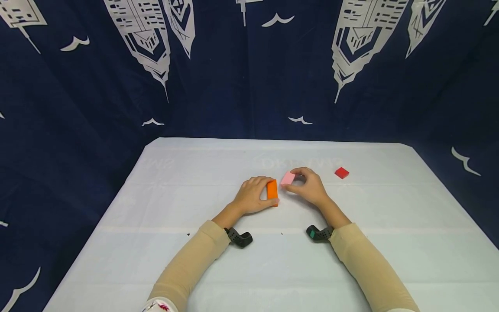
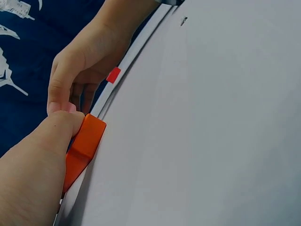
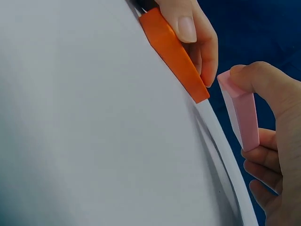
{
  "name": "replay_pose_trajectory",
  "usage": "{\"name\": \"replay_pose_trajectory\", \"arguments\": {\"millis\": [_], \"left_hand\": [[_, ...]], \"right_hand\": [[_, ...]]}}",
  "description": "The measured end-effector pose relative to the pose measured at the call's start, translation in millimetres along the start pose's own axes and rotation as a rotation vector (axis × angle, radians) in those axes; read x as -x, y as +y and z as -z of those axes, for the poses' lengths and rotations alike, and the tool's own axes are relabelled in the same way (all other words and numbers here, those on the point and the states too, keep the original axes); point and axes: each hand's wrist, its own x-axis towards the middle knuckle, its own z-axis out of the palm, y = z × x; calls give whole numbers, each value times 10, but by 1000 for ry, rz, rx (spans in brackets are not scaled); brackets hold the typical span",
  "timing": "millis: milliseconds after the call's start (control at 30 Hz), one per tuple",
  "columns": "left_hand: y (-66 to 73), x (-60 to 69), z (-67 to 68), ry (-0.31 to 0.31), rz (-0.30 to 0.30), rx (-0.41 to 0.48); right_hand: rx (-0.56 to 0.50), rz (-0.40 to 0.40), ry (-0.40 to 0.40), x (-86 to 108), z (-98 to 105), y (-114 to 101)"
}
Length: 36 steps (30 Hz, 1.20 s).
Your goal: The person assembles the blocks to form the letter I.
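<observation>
While pinching an orange block [image 1: 272,190] in the left-hand grip [image 1: 251,195] at the white table [image 1: 284,273], also holds a pink block [image 1: 287,178], pinched and tilted, in the right-hand grip [image 1: 310,188], just beside the orange block but apart. Has a red block [image 1: 341,173] lying well apart, farther right on the table.

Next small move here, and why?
Probably ease the right hand a little left, bringing the pink block up to the orange block. The right hand pinches the pink one, the left hand grips the orange one, and a narrow gap separates the blocks. The red block lies apart, untouched.
</observation>
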Motion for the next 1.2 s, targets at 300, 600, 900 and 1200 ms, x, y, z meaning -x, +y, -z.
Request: {"name": "replay_pose_trajectory", "arguments": {"millis": [300,600,900,1200], "left_hand": [[6,-11,4,-9,2,-6],[11,-17,6,-7,4,-13],[6,-11,-4,-10,4,-7],[5,-11,-4,-16,1,-15]], "right_hand": [[-13,25,-15,55,-8,-65],[-36,65,-32,142,-8,-149],[-54,111,-46,260,-7,-212],[-43,168,-43,333,-19,-264]]}}
